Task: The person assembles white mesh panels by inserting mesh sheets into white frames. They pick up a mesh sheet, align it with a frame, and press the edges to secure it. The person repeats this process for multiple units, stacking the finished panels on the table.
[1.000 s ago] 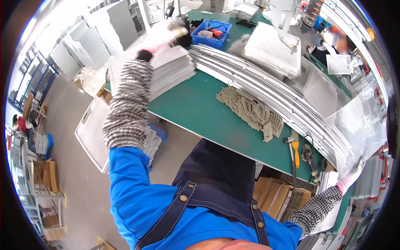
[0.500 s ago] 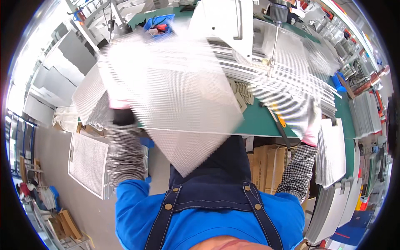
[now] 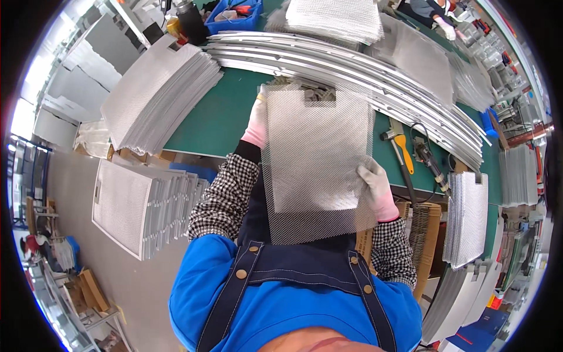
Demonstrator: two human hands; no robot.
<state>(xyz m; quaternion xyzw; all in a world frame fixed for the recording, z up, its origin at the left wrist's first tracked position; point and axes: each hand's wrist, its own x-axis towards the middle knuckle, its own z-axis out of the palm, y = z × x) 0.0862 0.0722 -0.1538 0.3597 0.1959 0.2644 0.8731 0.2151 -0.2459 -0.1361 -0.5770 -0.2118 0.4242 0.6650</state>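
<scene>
At a green-topped workbench (image 3: 217,117), we hold a sheet of silver expanded-metal mesh (image 3: 316,158) up between our two gloved hands, above the bench's near edge and in front of our chest. Our left hand (image 3: 258,120), in a white and pink glove, grips the sheet's upper left edge; the fingers fold behind the mesh and we can make them out only dimly through it. Our right hand (image 3: 375,188) clamps the lower right edge, thumb on the front face, the other fingers hidden behind. A plainer panel seems to lie against the mesh, though we cannot tell whether it is a second sheet or a doubled layer. The sheet covers much of our dark apron and part of the bench behind it.

To the left, a tall stack of similar mesh sheets (image 3: 155,94) rests on the bench. Long curved metal strips (image 3: 352,64) run across the far side. A yellow-handled tool (image 3: 403,149) lies just right of the sheet. Below the bench on the left stand framed filter panels (image 3: 141,211); another stack (image 3: 466,217) is at the right, partly cut off by the picture's rim.
</scene>
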